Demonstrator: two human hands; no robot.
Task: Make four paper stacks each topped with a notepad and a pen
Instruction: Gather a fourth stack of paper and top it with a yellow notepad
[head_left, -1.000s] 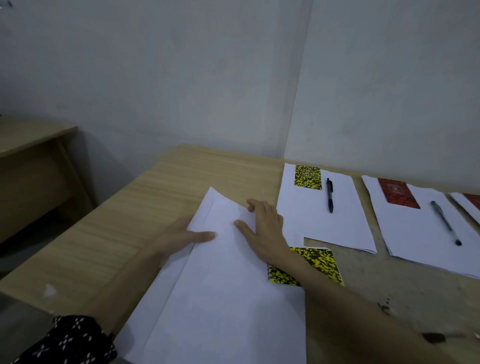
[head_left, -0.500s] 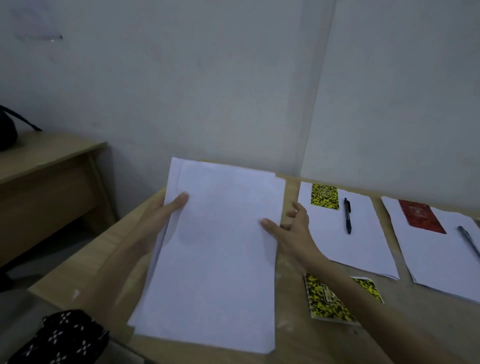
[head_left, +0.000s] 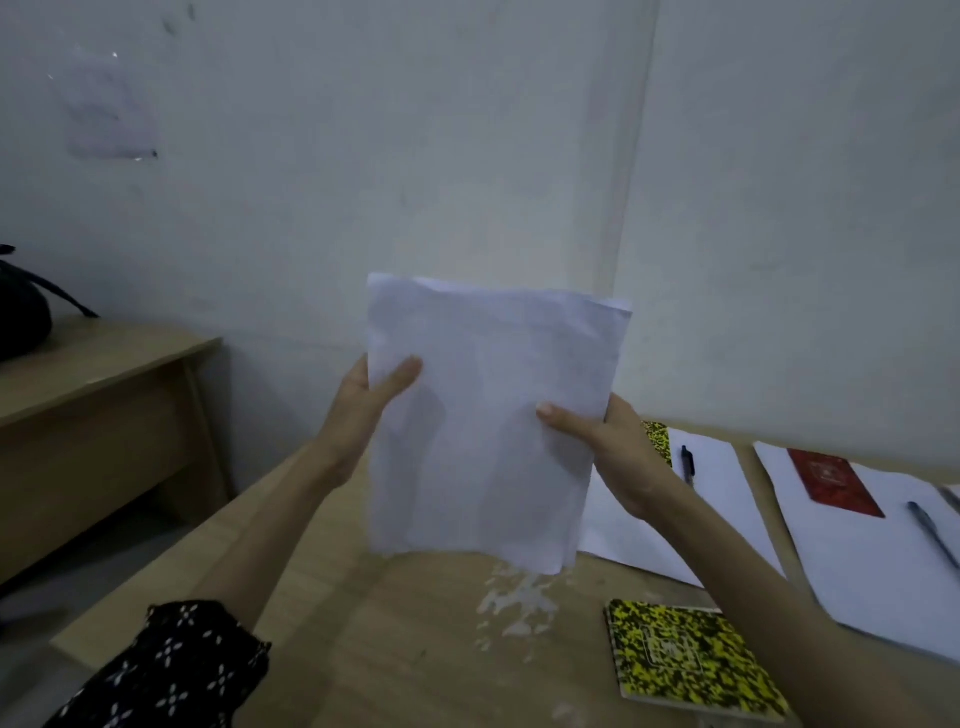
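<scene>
Head view shows my left hand (head_left: 363, 402) and right hand (head_left: 605, 439) gripping a sheaf of white paper (head_left: 488, 415) upright by its side edges, thumbs across the front, fingers curled behind; its lower edge hangs just above the tabletop (head_left: 363, 649); below my right hand lies a yellow notepad (head_left: 685, 657); beyond it, a paper stack (head_left: 727, 509) carrying a black pen (head_left: 687, 464); farther right, a red notepad (head_left: 834, 482).

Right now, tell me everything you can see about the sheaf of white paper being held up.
The sheaf of white paper sheets stands nearly upright above the light wooden table, its bottom edge at or just above the surface. It looks thin, slightly crumpled, top edges uneven. The left hand grips its left edge and the right hand its right edge, thumbs on the front.
</scene>
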